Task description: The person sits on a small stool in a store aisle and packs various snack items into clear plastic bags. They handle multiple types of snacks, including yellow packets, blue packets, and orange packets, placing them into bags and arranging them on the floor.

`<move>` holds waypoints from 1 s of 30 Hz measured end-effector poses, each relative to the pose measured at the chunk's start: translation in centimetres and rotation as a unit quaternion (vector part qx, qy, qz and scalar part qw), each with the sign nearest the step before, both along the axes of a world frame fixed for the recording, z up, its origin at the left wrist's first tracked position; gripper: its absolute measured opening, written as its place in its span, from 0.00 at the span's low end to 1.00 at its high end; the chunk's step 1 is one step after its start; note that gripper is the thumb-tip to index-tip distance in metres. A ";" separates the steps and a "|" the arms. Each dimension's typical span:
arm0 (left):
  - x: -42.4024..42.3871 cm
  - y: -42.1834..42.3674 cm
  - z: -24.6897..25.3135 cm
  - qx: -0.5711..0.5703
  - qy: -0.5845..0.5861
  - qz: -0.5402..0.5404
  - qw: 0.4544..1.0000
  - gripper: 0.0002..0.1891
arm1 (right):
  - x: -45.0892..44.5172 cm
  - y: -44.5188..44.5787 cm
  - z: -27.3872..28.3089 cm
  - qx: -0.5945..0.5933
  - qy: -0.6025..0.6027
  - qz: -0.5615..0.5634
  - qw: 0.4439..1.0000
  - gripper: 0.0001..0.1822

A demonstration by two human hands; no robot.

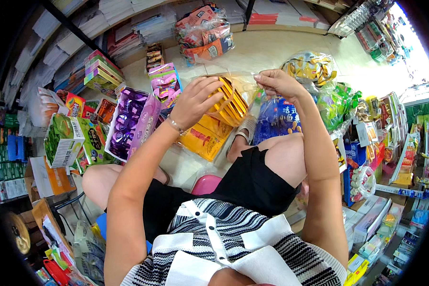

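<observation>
Between my knees stands a clear plastic bag (248, 84) with a row of yellow packets (232, 102) on edge inside it. My right hand (280, 84) pinches the bag's film at the upper right, thumb against fingertips. Over the left edge of the packets lies my left hand (200, 98), its fingers bent; whether they grip the bag or only rest there is hidden. More yellow packaging (207, 136) with a red picture lies flat on the floor just below. A blue printed snack bag (277, 118) sits under my right forearm.
Open boxes of purple-wrapped sweets (128, 118) and pink packets (165, 85) flank my left arm. Bags of orange packs (203, 34), yellow packs (307, 68) and green packs (337, 107) lie around the floor. Stocked shelves (411, 153) rise at the right. A pink stool (206, 185) shows beneath me.
</observation>
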State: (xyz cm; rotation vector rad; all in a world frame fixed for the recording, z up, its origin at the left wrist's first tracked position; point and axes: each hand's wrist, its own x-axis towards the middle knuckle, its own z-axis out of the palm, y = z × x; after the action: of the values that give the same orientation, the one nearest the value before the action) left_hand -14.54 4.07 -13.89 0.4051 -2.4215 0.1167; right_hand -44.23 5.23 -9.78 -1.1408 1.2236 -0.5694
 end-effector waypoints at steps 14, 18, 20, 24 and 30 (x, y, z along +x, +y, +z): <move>-6.2 -2.1 -2.0 0.505 0.184 0.181 0.823 0.13 | -0.1 -0.5 0.0 -0.040 0.039 -0.009 0.998 0.17; -2.3 -4.1 -1.9 0.550 0.187 0.190 0.792 0.11 | -1.6 -1.1 -1.2 -0.049 0.104 -0.032 0.993 0.17; 0.3 -4.7 -1.9 0.619 0.228 0.164 0.734 0.08 | -1.8 -1.5 -1.4 -0.054 0.095 -0.030 0.994 0.17; 6.2 -5.5 -2.2 0.654 0.249 0.135 0.702 0.08 | -1.8 -1.9 -1.5 -0.089 0.157 -0.011 0.984 0.18; 12.6 -5.1 0.1 0.700 0.255 0.120 0.656 0.10 | 0.6 -1.4 -0.6 -0.077 0.163 0.010 0.984 0.18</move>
State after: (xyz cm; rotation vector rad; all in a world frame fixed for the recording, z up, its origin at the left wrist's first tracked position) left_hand -1.91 -1.07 -13.84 1.1955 -1.3937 -1.6119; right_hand -43.62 3.84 -10.40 -1.4159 1.4647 -0.4806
